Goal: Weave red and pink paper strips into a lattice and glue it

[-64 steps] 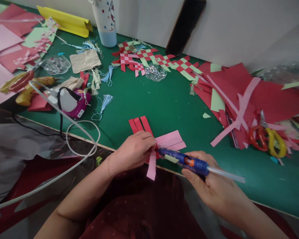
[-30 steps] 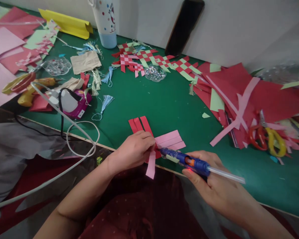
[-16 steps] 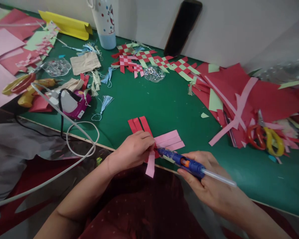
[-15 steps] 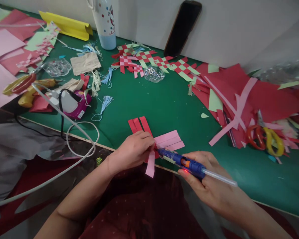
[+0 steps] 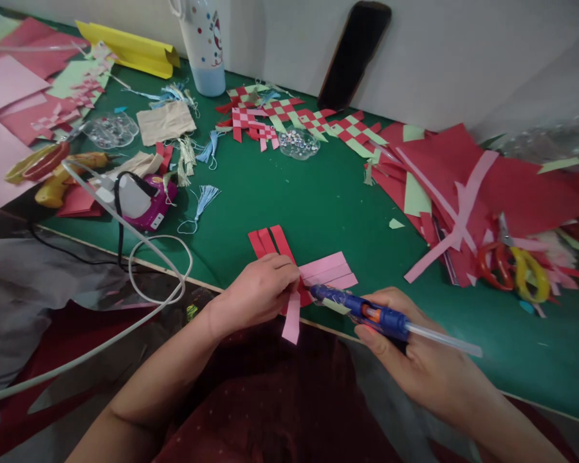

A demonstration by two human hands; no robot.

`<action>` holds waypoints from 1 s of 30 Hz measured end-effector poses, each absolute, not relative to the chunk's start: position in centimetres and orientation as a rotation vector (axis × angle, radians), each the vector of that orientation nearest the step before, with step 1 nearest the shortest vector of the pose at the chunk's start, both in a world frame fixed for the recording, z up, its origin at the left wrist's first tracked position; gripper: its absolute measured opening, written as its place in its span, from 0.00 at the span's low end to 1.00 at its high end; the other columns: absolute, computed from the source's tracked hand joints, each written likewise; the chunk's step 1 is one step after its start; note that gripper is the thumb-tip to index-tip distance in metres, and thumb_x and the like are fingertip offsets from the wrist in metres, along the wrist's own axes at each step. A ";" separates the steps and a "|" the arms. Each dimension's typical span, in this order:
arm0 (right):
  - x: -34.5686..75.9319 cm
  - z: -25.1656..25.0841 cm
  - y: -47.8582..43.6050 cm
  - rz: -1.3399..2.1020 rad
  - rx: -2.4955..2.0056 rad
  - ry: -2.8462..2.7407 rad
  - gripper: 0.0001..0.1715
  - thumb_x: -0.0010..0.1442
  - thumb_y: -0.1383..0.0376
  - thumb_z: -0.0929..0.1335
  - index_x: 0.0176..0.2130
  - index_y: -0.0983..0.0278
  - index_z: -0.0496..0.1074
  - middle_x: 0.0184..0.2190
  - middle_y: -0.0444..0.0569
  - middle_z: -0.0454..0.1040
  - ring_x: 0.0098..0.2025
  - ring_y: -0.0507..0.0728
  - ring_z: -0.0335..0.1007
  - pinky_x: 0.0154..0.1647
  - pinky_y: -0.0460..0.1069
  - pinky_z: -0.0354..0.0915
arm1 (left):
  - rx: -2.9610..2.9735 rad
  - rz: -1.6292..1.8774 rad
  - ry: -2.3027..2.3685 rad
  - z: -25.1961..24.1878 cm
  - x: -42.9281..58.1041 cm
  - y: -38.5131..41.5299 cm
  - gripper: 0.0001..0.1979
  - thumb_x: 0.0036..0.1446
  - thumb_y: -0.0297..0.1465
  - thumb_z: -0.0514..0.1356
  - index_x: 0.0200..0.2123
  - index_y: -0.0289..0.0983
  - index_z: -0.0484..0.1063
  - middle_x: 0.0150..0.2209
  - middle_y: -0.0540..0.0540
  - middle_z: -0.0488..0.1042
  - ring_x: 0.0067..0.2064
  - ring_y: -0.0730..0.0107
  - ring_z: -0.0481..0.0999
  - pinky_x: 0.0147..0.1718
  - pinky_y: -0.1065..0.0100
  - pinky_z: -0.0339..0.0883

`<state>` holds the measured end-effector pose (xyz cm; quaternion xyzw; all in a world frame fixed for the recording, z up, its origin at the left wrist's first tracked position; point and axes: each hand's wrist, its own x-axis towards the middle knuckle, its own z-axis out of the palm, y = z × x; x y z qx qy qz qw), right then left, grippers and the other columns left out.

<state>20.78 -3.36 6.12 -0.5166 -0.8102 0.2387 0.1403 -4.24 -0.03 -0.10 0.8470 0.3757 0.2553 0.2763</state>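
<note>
My left hand (image 5: 265,286) is closed on a pink paper strip (image 5: 292,318), whose free end hangs over the table's front edge. Under and beside those fingers lie red paper strips (image 5: 273,241) and a pair of pink strips (image 5: 330,270) pointing right; where they cross is partly hidden by my hand. My right hand (image 5: 410,341) grips a blue hot glue gun (image 5: 361,308) with a clear glue stick (image 5: 446,339) sticking out of its back. The gun's nozzle points left, just right of the red paper by my left fingertips.
Red paper sheets (image 5: 463,180) and scissors (image 5: 531,270) lie at the right. Woven paper fish (image 5: 313,122), a tray of beads (image 5: 299,143) and a bottle (image 5: 202,51) stand at the back. A purple power adapter (image 5: 157,206) with a looping white cable (image 5: 183,292) is at left.
My right hand has drawn the glue gun a little to the right, its nozzle backing away from my left fingertips. My left hand and the strips have stayed in place.
</note>
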 end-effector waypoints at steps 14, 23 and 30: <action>20.5 5.3 -4.0 0.633 -1.563 -2.363 0.11 0.65 0.55 0.62 0.39 0.58 0.65 0.32 0.48 0.74 0.35 0.59 0.73 0.32 0.51 0.69 | 2.261 0.672 0.996 -0.1 -4.3 0.0 0.07 0.58 0.20 0.54 0.31 0.37 0.65 0.32 0.47 0.70 0.36 0.66 0.69 0.36 0.67 0.63; 20.4 5.2 -3.9 0.583 -1.514 -2.417 0.14 0.66 0.53 0.61 0.39 0.59 0.67 0.34 0.51 0.75 0.37 0.61 0.73 0.37 0.55 0.70 | 2.249 0.662 0.996 0.0 -4.3 -0.1 0.07 0.59 0.21 0.54 0.31 0.37 0.65 0.33 0.46 0.71 0.36 0.66 0.70 0.36 0.67 0.63; 20.4 5.7 -3.5 0.518 -1.418 -2.463 0.09 0.66 0.58 0.61 0.40 0.59 0.67 0.35 0.50 0.75 0.38 0.60 0.73 0.39 0.56 0.68 | 2.248 0.673 1.002 0.2 -4.3 0.0 0.07 0.59 0.20 0.52 0.32 0.37 0.65 0.32 0.46 0.71 0.36 0.66 0.70 0.36 0.67 0.64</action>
